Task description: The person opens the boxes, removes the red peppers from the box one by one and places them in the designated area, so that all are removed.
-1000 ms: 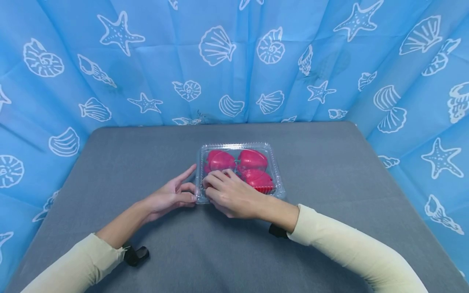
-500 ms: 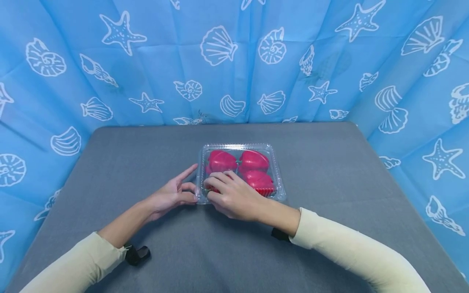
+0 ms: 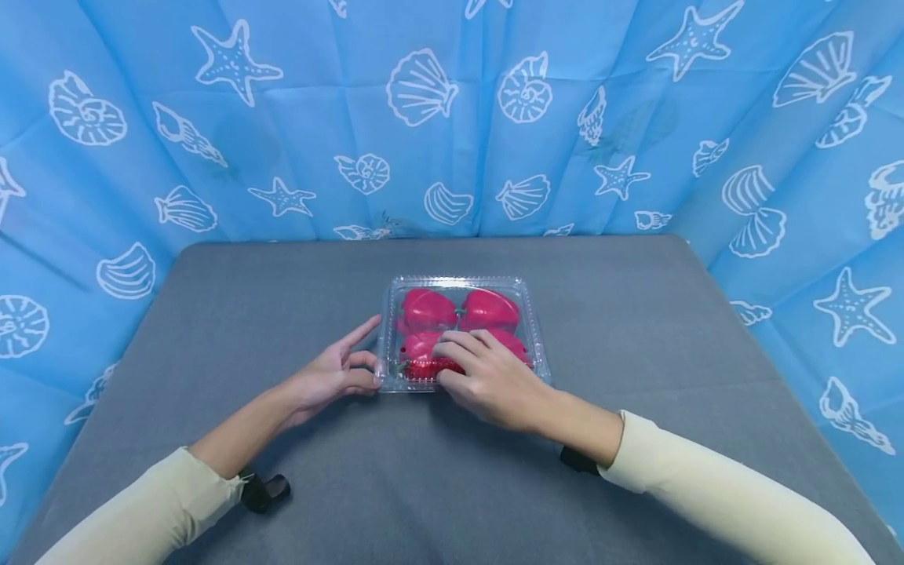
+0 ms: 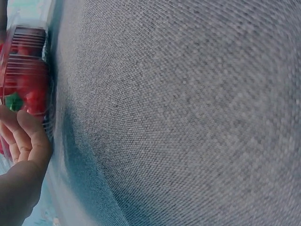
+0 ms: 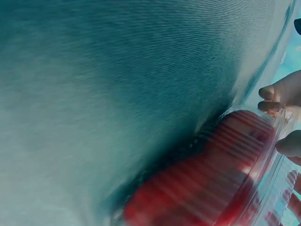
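A clear plastic clamshell box [image 3: 533,314], its lid lying over several glossy red fruit-like pieces [image 3: 487,308] with green tops, sits mid-table. My left hand [image 3: 328,380] stays at the box's left side, one finger stretched along it and other fingertips touching the front left corner. Over the front edge bends my right hand [image 3: 494,384], fingers curled on the lid and thumb at the rim. It covers part of the front red pieces. In the right wrist view, the thumb [image 5: 289,143] touches the ridged rim. Fingers of the left hand [image 4: 30,136] meet the box in the left wrist view.
Grey cloth covers the table [image 3: 282,282]. Behind and beside it hangs a blue curtain [image 3: 480,141] printed with white shells and starfish. A black strap [image 3: 264,492] sits at the left wrist.
My right hand has slid to the right along the box's front edge, uncovering the front left red piece. The left hand and the box have stayed in place.
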{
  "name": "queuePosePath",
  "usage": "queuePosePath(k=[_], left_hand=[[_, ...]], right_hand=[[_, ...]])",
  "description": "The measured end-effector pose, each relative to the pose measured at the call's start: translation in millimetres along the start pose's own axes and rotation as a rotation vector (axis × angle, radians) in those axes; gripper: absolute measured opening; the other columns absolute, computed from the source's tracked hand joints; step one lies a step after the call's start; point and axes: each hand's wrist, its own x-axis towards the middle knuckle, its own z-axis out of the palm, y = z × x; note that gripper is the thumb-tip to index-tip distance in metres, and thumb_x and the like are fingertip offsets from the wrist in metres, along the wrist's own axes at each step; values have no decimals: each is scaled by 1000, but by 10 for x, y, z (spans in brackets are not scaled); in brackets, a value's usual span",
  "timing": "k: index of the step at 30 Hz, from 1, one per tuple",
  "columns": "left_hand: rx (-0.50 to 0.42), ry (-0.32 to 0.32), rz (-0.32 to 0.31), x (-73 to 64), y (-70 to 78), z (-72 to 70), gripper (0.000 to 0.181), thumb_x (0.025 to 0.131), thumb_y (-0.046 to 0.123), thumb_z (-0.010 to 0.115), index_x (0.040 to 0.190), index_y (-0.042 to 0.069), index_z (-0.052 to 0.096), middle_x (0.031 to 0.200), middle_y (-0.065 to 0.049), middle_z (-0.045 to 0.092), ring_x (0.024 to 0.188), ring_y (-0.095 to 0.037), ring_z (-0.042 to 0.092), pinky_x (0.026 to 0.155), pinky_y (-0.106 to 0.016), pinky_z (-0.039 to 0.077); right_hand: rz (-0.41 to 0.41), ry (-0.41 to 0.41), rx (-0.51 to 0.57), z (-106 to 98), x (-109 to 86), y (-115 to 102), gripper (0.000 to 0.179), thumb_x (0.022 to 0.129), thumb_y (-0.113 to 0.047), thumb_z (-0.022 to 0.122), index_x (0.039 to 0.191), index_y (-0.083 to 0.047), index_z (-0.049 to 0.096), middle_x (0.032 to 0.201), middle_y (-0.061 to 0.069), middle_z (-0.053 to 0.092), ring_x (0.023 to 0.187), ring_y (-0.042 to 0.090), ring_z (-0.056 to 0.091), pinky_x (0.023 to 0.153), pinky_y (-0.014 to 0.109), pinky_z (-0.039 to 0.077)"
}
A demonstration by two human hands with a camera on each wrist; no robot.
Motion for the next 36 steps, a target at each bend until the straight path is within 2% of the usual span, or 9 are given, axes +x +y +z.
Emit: queuePosePath(k=[9, 23, 36], left_hand=[[-9, -12, -10, -17, 20, 0, 99, 87, 3, 67, 161, 31, 7, 107, -8, 61, 96, -22, 64, 91, -39, 52], [-13, -16, -17, -27, 31, 5, 99, 87, 2, 66, 161, 31, 6, 108, -10, 62, 97, -24, 64, 91, -40, 53], [-24, -14, -4, -28, 14, 11, 99, 88, 1, 65, 160, 31, 5, 103, -7, 60, 94, -23, 63, 92, -40, 53]], right_hand=[[13, 58, -16, -64, -197, 94, 41, 66, -30, 92, 96, -9, 72, 116, 12, 67, 116, 29, 58, 93, 44, 52], [33, 62, -31, -131, -395, 190, 41, 64, -27, 93, 94, -8, 71, 114, 14, 67, 114, 30, 58, 90, 45, 54], [70, 87, -53, -167, -605, 299, 39, 63, -20, 93, 91, -7, 70, 111, 15, 67, 112, 33, 59, 86, 47, 54]])
